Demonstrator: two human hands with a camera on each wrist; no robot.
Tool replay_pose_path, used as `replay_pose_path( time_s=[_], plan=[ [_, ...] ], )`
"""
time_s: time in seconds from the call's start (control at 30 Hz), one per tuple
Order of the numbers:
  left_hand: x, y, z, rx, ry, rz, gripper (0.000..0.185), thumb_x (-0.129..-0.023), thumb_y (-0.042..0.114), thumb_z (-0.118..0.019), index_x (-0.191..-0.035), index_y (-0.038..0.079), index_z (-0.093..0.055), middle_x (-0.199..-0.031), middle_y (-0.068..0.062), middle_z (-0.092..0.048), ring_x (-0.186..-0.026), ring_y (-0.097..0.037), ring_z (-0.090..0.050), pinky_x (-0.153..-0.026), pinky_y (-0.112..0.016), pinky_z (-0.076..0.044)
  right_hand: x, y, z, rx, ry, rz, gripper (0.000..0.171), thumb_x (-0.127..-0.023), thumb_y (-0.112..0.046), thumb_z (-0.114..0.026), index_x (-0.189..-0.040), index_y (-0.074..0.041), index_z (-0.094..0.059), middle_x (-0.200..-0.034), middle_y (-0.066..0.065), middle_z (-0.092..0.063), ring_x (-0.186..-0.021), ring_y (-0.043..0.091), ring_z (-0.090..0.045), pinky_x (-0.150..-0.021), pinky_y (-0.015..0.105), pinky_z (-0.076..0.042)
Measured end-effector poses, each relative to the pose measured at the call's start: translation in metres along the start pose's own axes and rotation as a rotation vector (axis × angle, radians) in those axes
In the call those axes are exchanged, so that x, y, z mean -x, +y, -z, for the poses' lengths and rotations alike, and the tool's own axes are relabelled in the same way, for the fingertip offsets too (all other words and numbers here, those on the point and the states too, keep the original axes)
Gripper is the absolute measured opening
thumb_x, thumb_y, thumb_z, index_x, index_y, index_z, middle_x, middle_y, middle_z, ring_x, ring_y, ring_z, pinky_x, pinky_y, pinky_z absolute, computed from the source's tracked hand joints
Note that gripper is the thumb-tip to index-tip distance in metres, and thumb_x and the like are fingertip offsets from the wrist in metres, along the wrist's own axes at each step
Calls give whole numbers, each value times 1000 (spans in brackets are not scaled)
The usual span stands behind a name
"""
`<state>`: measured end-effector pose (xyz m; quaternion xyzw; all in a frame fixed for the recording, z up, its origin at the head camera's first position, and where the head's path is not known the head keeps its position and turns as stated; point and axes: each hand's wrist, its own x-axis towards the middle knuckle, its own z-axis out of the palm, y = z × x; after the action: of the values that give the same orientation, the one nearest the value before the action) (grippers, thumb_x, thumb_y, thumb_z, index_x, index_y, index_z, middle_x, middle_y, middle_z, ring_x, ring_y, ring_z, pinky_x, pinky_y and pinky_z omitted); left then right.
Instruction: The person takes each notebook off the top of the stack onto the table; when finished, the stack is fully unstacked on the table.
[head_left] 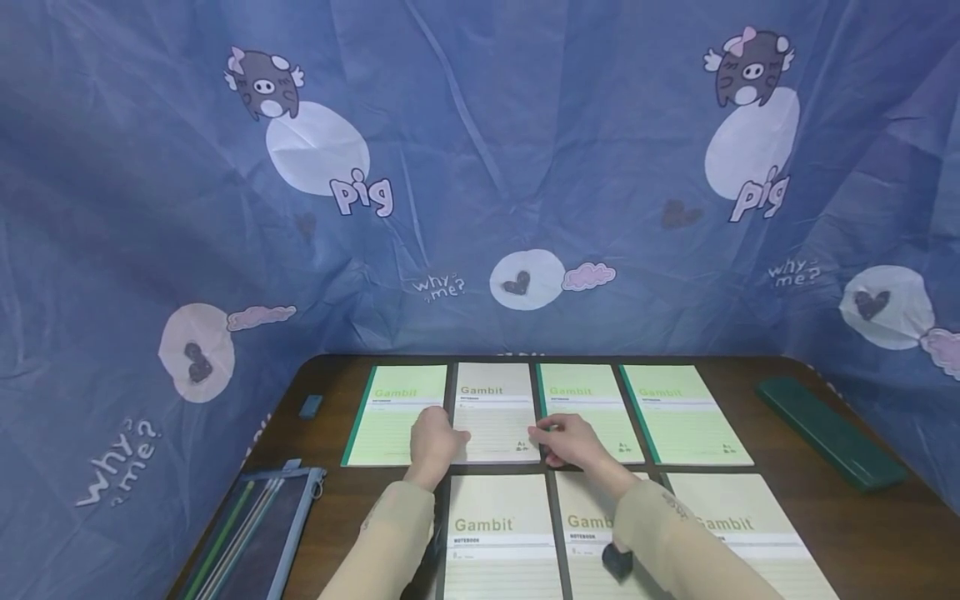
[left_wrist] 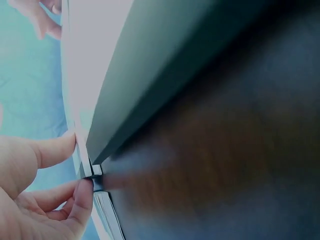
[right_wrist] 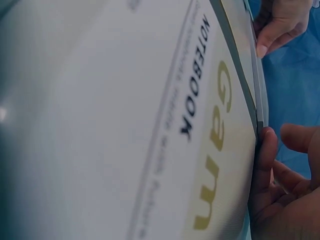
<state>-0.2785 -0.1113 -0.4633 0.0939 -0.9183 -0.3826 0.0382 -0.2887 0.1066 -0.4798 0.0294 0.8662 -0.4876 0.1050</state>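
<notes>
In the head view, my left hand (head_left: 435, 437) is at the left edge of a notebook with a pale grey cover (head_left: 491, 417), second from the left in the far row. The left wrist view shows the left thumb (left_wrist: 57, 150) on the cover and the fingertips (left_wrist: 84, 187) at the edge, pinching the corner. My right hand (head_left: 572, 437) is at the same notebook's right edge, over the neighbouring green notebook (head_left: 585, 379). In the right wrist view a right fingertip (right_wrist: 268, 137) touches the edge, while the thumb (right_wrist: 295, 137) stands apart from it.
Green notebooks lie on either side, the left one (head_left: 390, 425) and far right one (head_left: 682, 417). Paler notebooks, including the near left one (head_left: 498, 500), form the near row. A mesh pouch (head_left: 255, 533), blue eraser-like block (head_left: 311, 407) and green case (head_left: 828, 433) flank them on the table (head_left: 345, 500).
</notes>
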Motion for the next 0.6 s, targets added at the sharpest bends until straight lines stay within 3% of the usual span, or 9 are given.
replay_pose_path(
  time_s=[0.3,0.6],
  plan=[
    [-4,-1,3,-11,2,2,44,-76,5,-82,-110,-15,-64,-104,-29,-68,-90,-38,-69,-80,-47,-56,0,0,0,2,7,0,43,-93,-27,-70,-126,0,-64,-85,10,-63,-61,14,-64,-58,26,-55],
    [-4,1,6,56,5,20,42,-73,0,-81,-107,-17,-64,-95,-27,-68,-77,-32,-69,-69,-41,-57,0,0,0,-2,5,1,45,-93,-28,-69,-126,1,-63,-83,10,-63,-60,14,-63,-57,26,-55]
  ],
)
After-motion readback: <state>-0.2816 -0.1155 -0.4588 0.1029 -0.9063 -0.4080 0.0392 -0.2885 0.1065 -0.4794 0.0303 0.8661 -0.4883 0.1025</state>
